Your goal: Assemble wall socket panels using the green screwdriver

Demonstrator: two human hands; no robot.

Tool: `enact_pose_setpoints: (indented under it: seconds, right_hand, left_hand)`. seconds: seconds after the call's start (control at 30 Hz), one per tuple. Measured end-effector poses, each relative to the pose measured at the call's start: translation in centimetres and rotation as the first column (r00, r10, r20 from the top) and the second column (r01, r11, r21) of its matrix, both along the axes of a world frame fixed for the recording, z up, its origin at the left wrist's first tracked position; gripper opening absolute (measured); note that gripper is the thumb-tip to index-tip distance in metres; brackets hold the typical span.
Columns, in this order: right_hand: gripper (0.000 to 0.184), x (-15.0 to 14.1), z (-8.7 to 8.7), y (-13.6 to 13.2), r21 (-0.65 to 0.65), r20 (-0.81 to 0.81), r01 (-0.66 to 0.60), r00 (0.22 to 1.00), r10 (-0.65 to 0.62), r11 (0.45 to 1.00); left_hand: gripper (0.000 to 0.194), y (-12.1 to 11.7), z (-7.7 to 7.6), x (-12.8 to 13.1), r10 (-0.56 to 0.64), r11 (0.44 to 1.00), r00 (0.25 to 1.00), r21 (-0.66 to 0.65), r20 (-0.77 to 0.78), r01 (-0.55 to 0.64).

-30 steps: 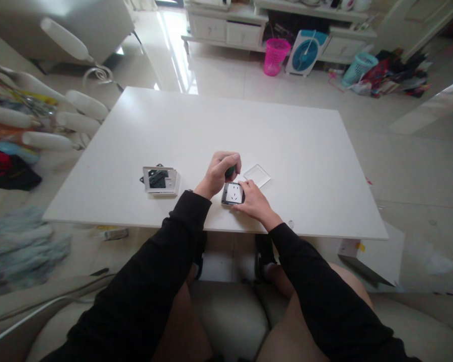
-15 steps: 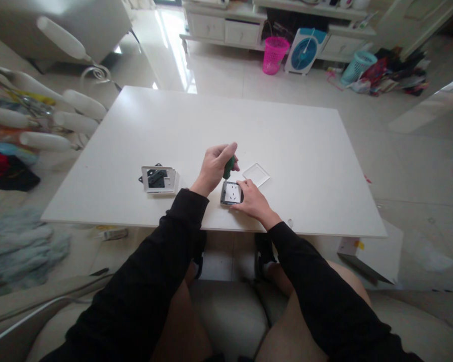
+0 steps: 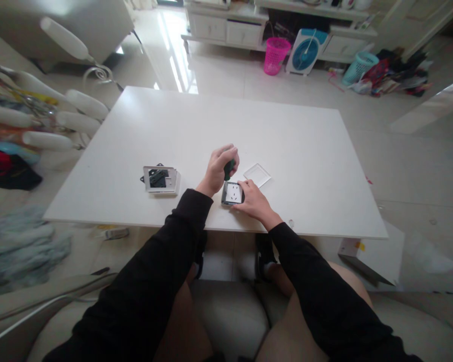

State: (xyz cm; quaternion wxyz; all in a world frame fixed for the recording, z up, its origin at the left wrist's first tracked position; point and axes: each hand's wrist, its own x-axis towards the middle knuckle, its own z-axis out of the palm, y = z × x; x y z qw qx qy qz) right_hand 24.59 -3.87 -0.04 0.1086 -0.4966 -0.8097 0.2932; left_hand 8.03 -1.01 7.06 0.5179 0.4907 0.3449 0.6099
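Note:
My left hand (image 3: 219,168) is wrapped round the dark green handle of a screwdriver (image 3: 228,171), held upright over the far left corner of a wall socket (image 3: 234,192). The socket has a white face with dark slots and a dark grey surround, and lies face up near the table's front edge. My right hand (image 3: 253,201) grips the socket's right side, thumb at the near edge and fingers at the far edge. The screwdriver's tip is too small to make out. Just beyond my right hand lies a clear square cover (image 3: 257,175).
A stack of white frames (image 3: 172,186) with black parts inside lies on the white table (image 3: 287,136) to the left. A small clear piece (image 3: 291,223) sits near the front edge. White lamp arms (image 3: 81,103) reach close to the table's left edge.
My left hand has turned slightly round the screwdriver handle, its thumb now folded closer over the top. The right hand and the socket stay together in the same place on the table.

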Motion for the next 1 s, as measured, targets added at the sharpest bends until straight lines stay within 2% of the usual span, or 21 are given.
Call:
enact_pose_setpoints:
  seconds: [0.17, 0.33, 0.47, 0.7, 0.87, 1.0]
  right_hand:
    - [0.082, 0.0, 0.2, 0.0, 0.0, 0.006, 0.0, 1.0, 0.0, 1.0]
    - [0.081, 0.0, 0.3, 0.0, -0.01, 0.01, -0.001, 1.0, 0.001, 1.0]
    - [0.081, 0.0, 0.2, 0.0, -0.007, 0.016, -0.008, 1.0, 0.008, 1.0]
    - [0.08, 0.0, 0.2, 0.1, -0.006, 0.011, -0.013, 1.0, 0.013, 1.0]
    - [0.077, 0.0, 0.2, 0.0, 0.007, 0.001, -0.01, 1.0, 0.01, 1.0]
    - [0.079, 0.0, 0.2, 0.0, -0.006, 0.013, -0.007, 1.0, 0.007, 1.0]
  left_hand:
    - [0.043, 0.0, 0.3, -1.0, -0.002, 0.998, 0.994, -0.059, -0.113, -0.005]
    - [0.043, -0.4, 1.0, -1.4, -0.032, 0.996, 0.995, -0.088, -0.097, 0.023]
    - [0.045, -0.9, 1.1, -0.8, -0.069, 0.995, 0.993, -0.075, -0.093, 0.062]
    - [0.047, -1.1, 0.1, 0.9, 0.071, 0.997, 0.996, -0.002, -0.056, -0.072]
    - [0.037, -1.3, -0.1, 0.9, 0.094, 0.995, 0.995, 0.031, -0.033, -0.093]
    - [0.04, -1.7, 0.2, 0.8, 0.051, 0.999, 0.999, -0.01, -0.011, -0.051]
